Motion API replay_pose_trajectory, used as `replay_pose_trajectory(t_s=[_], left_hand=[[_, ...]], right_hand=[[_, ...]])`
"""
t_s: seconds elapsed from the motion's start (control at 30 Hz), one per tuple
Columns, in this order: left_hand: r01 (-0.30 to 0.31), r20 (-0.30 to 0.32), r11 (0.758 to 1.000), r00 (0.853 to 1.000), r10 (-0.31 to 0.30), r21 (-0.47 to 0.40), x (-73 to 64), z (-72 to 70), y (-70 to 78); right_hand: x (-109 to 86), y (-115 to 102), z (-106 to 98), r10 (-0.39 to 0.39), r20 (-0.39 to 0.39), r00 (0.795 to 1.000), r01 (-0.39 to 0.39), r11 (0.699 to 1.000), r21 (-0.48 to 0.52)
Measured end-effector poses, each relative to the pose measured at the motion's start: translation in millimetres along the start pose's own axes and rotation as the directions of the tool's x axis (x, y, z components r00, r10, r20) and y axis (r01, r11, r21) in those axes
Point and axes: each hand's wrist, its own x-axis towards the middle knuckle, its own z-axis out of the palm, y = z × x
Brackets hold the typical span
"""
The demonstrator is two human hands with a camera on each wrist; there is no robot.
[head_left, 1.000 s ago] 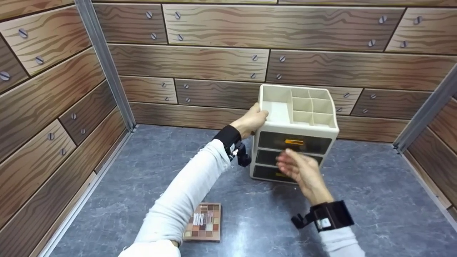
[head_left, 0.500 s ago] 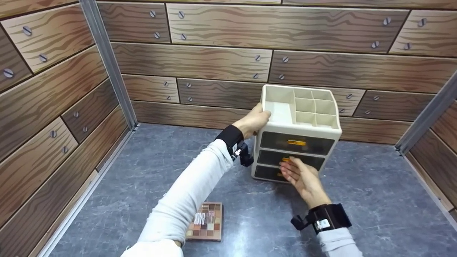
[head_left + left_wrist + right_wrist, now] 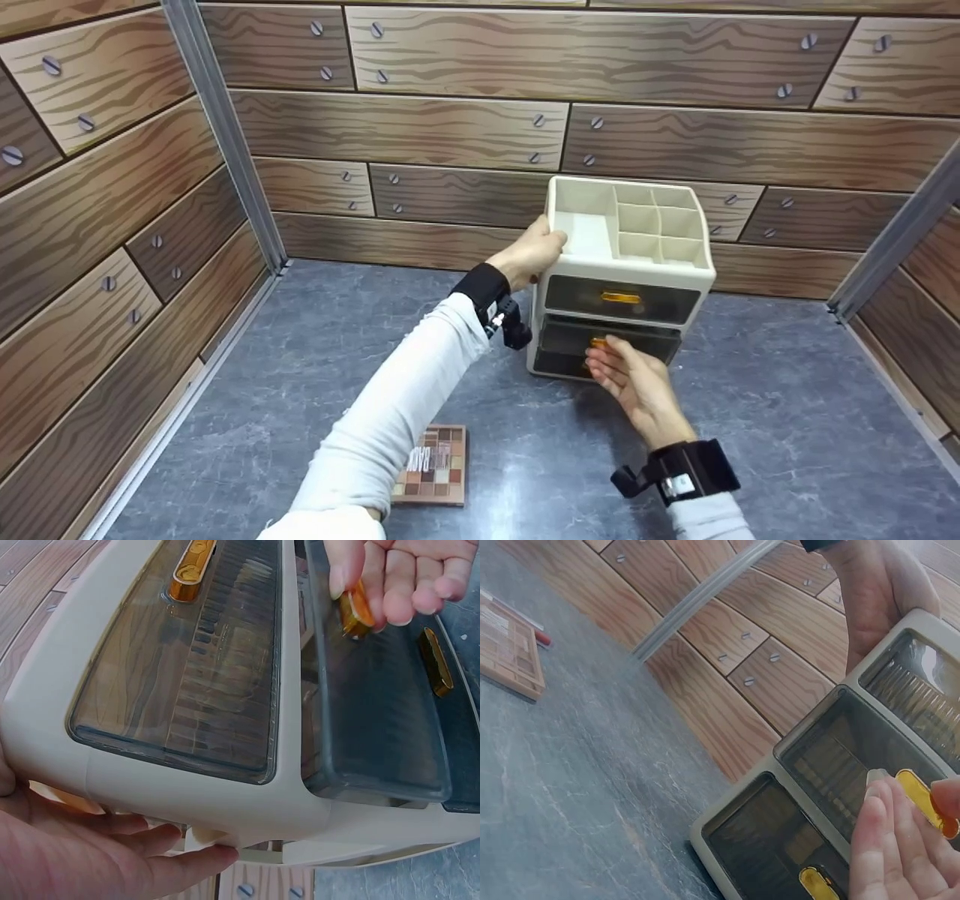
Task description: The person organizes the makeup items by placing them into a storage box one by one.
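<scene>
A cream drawer organizer (image 3: 634, 268) with dark see-through drawers stands on the floor, its top divided into compartments. My left hand (image 3: 529, 253) grips its upper left side, thumb over the top rim. My right hand (image 3: 636, 386) is at the middle drawer (image 3: 382, 720), pinching its orange handle (image 3: 357, 609) between thumb and fingers. In the left wrist view that drawer juts a little out of the frame. The upper drawer (image 3: 187, 667) and the lower drawer (image 3: 769, 840) sit flush.
An eyeshadow palette (image 3: 439, 472) lies on the grey marbled floor (image 3: 337, 337), partly hidden by my left sleeve. A thin item with a red end (image 3: 543, 637) shows beside it in the right wrist view. Wood-patterned walls (image 3: 405, 127) enclose the back and sides.
My right hand has moved to the middle drawer's handle, and the drawer has come slightly outward. My left hand keeps its grip on the organizer's side.
</scene>
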Motion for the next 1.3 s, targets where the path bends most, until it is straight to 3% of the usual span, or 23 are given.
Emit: replay_pose_trajectory(t_s=[0.5, 0.8, 1.07, 1.3], left_hand=[[-0.009, -0.003, 1.000, 1.000, 0.008, -0.027, 1.8, 1.3, -0.8], [-0.030, -0.001, 1.000, 1.000, 0.030, 0.004, 0.5, 1.5, -1.3], [0.004, -0.006, 1.000, 1.000, -0.004, -0.003, -1.1, 1.5, -0.5], [-0.024, -0.013, 1.000, 1.000, 0.024, -0.011, 0.2, 1.8, -0.4]], right_hand=[[-34.2, 14, -5, -0.010, -0.018, 1.000, 0.009, 0.999, -0.039], [-43.8, 17, -6, -0.010, -0.028, 1.000, 0.009, 0.999, -0.045], [-56.9, 22, -9, -0.017, -0.038, 0.999, 0.015, 0.999, -0.047], [-68.2, 26, -11, -0.034, -0.038, 0.999, 0.032, 0.998, -0.061]])
